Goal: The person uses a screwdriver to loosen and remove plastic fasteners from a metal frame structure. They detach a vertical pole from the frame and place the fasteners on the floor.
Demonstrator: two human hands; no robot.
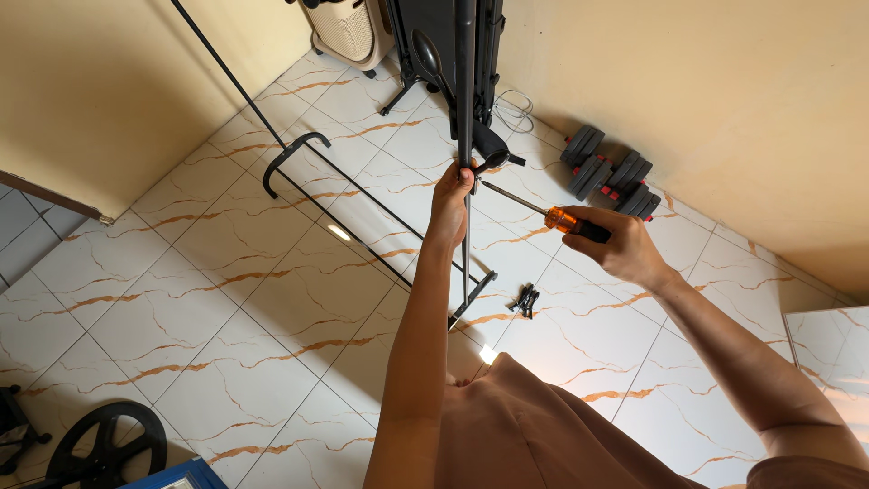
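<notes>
Brown-clothed lap (534,435) nearest the lens, both forearms reaching out above it. Left hand (450,204) clenched round the upright black pole (464,81) of a rack frame (299,149) standing on the tiled floor (208,272). Right hand (625,246) grasps an orange-handled screwdriver (552,215), tip at the pole's black fitting (491,149). Loose screws (524,300) on the floor below. Dumbbells (611,172) by the wall.

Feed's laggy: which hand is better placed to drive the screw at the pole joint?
Right. The right hand already holds the screwdriver, its tip at the joint; the left hand grips the pole, steadying it.
</notes>
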